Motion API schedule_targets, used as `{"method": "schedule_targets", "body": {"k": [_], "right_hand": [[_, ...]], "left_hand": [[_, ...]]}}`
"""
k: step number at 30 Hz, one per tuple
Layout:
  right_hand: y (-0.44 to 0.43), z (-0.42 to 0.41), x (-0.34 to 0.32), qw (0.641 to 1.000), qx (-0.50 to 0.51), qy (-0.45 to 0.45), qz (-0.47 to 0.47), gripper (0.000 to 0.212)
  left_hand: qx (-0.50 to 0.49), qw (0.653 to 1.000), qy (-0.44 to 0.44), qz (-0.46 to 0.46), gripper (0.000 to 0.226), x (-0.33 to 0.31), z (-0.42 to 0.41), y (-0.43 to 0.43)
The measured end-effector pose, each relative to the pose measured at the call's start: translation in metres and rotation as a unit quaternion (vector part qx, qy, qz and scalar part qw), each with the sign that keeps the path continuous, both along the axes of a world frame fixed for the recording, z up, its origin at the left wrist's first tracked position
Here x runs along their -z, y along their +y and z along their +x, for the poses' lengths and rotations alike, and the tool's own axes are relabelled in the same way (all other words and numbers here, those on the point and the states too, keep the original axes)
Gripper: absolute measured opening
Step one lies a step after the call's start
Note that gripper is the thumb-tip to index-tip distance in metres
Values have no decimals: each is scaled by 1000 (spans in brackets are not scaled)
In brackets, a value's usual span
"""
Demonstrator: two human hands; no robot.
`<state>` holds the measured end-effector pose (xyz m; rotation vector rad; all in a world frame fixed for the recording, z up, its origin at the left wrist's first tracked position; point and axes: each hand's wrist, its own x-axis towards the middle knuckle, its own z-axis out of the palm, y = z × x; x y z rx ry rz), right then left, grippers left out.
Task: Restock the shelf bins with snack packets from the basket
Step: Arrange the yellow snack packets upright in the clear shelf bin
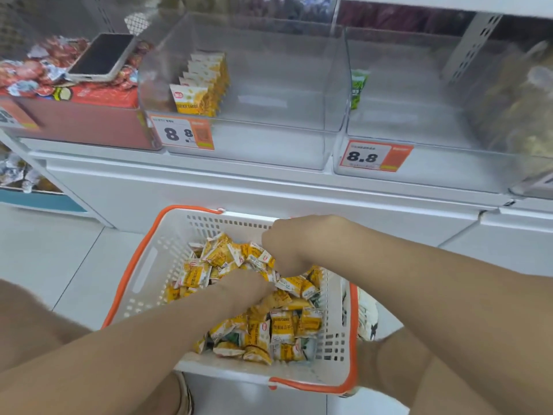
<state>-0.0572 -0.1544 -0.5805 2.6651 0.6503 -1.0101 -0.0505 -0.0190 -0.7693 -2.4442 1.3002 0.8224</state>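
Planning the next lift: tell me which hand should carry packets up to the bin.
Right, probably. The right hand is curled on packets at the far end of the basket, nearer the clear bin; the left hand lies lower, fingers buried in the pile.

In the white basket [149,265] of yellow snack packets [281,327], the right hand [287,241] grips some and the left hand [245,284] has its fingers buried. Above, a clear shelf bin [269,127] holds a short row [200,82] of matching packets.
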Motion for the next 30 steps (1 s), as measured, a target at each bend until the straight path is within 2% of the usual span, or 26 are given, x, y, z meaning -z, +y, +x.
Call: {"method": "schedule_targets", "body": {"k": [2,5,8,10,12,14,16,18,19,22,26,28,30], "right_hand": [[-1,6,-8,1000,19,-6,3,27],[-10,19,-25,997,49,-46,36,27],[-20,30,-34,991,72,-96,63,3],[-26,37,-33,989,83,-98,73,22],[-31,44,-36,982,104,-95,128,43],[-32,49,-45,947,167,-103,255,55],[-32,51,-55,868,268,-95,407,56],[-29,49,-64,805,322,-67,494,53],[-26,49,-66,797,327,-70,503,52],[-18,56,-65,799,330,-93,494,44],[-5,66,-63,757,364,-43,540,22],[3,71,-64,741,384,-34,550,16],[10,81,-63,704,400,-90,580,13]], "left_hand": [[-123,988,40,-84,20,-7,18,7],[-244,939,55,-237,14,-38,43,11],[-308,886,46,-343,19,-89,58,11],[-338,854,61,-391,16,-124,64,13],[-374,815,71,-437,14,-155,68,17],[-415,766,65,-487,16,-183,70,22],[-433,727,46,-531,19,-204,75,27],[-442,700,39,-560,21,-219,80,32],[-445,694,41,-565,22,-225,82,34],[-446,705,45,-550,24,-239,89,40],[-440,720,32,-536,22,-251,102,54],[-448,708,23,-545,13,-254,109,60],[-463,684,-25,-563,9,-258,119,68]]}}
